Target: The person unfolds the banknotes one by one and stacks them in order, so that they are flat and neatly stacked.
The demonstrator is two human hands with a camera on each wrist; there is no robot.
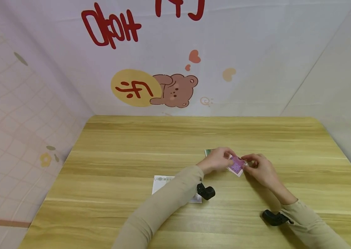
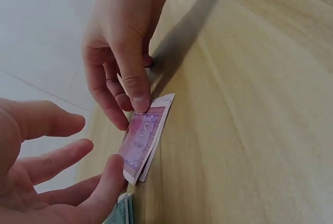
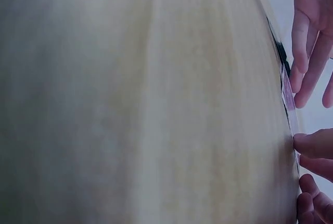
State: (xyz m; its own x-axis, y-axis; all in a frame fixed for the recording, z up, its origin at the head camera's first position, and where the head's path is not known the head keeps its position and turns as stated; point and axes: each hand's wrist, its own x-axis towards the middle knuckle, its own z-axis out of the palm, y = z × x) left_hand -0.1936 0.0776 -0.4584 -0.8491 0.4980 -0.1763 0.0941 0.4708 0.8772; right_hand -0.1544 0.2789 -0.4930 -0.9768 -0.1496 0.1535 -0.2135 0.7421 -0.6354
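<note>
A purple banknote (image 1: 236, 168), folded small, lies on the wooden table between my two hands. My right hand (image 1: 262, 170) pinches its right end between thumb and forefinger, as the left wrist view also shows. At the opposite end, the thumb of my left hand (image 1: 216, 160) touches the note, while its other fingers spread loosely apart. A green banknote (image 2: 123, 210) lies just past the left thumb, mostly covered by that hand in the head view. From the right wrist, the purple note shows only as a thin edge-on strip.
A white printed slip of paper (image 1: 159, 184) lies on the table (image 1: 116, 138), partly hidden beneath my left forearm (image 1: 166, 197). Black wrist cameras (image 1: 206, 191) stick out from both sleeves. Behind the far table edge hangs a white cloth (image 1: 247, 45) with a printed bear.
</note>
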